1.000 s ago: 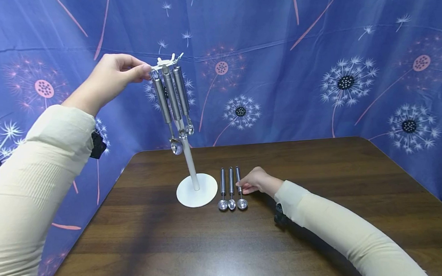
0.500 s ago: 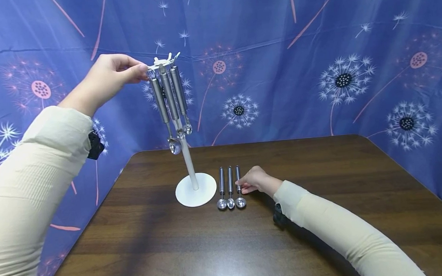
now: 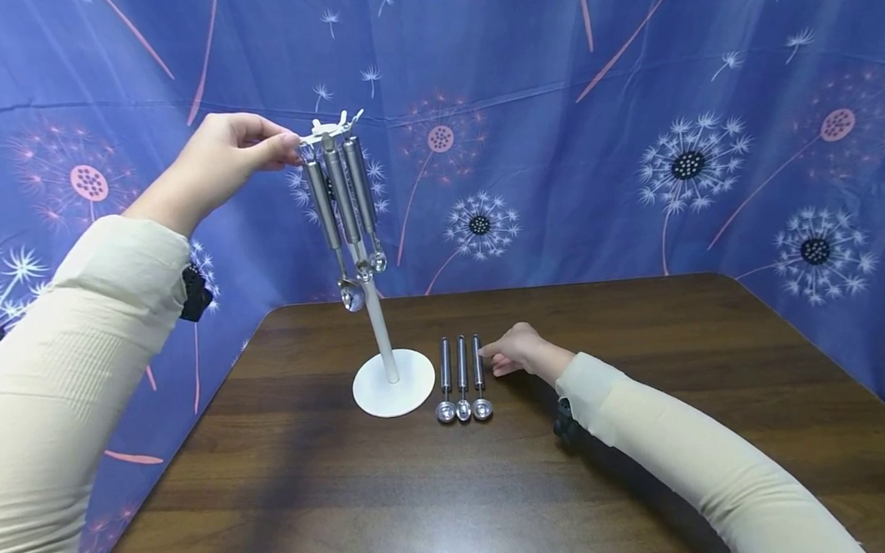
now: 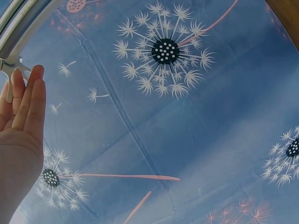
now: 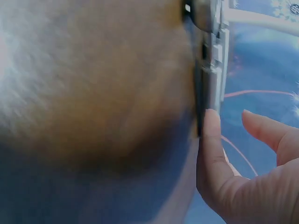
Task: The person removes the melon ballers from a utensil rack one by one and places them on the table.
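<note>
The left hand [image 3: 244, 145] at ten o'clock pinches the white rack [image 3: 380, 326], which my tug might tip, while near five the rightmost scoop [image 3: 478, 371] lies on the bench [image 3: 679, 339] touching the right hand [image 3: 520, 348], digits apart, whose nudge could skew it.

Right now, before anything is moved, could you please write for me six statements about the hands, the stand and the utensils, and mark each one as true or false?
1. The left hand holds the white stand near its top. True.
2. The white stand has a square foot. False: its base is round.
3. Three metal utensils lie side by side on the table. True.
4. The right hand touches the utensil nearest to it. True.
5. Nothing hangs from the white stand. False: at least three hanging utensils are on it.
6. In the head view, the metal utensils on the table point their handles toward the camera. False: their bowls point that way.
</note>
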Available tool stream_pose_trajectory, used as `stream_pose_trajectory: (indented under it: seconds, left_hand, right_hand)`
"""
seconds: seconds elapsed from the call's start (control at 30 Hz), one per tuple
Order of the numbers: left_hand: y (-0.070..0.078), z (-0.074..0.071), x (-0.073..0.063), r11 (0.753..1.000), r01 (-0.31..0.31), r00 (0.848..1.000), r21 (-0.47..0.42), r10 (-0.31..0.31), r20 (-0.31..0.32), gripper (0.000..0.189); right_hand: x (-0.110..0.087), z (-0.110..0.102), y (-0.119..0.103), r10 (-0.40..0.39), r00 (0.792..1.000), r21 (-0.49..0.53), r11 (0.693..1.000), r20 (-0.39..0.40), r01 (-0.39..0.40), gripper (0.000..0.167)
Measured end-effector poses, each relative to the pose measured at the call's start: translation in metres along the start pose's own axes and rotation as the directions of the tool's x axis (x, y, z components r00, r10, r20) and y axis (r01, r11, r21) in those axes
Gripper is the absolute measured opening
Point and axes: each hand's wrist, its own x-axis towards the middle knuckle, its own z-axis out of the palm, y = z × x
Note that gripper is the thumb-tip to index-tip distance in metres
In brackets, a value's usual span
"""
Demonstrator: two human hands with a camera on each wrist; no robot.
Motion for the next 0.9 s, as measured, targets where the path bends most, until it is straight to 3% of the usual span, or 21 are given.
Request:
stream_pose_trajectory:
  seconds: [0.33,0.5,0.67,0.9]
  left_hand:
    - [0.0,0.002,0.002,0.999,-0.024,1.0,0.039,0.024,-0.008,0.038]
    - [0.001,0.003,0.002,0.998,-0.038,0.999,0.041,0.038,-0.012,0.038]
    - [0.002,0.003,0.0,0.999,-0.023,1.0,0.046,0.024,-0.02,0.038]
    - [0.001,0.001,-0.001,0.999,-0.022,1.0,0.029,0.023,-0.017,0.037]
  right_hand:
    - [0.0,-0.012,-0.037,-0.105,0.994,0.129,0.986,0.003,0.104,0.04]
    - [-0.003,-0.017,-0.053,-0.121,0.993,0.134,0.984,0.012,0.119,0.041]
    - [-0.005,-0.017,-0.063,-0.189,0.981,0.145,0.972,0.032,0.183,0.038]
    - [-0.008,-0.017,-0.079,-0.23,0.972,0.213,0.953,0.043,0.216,0.035]
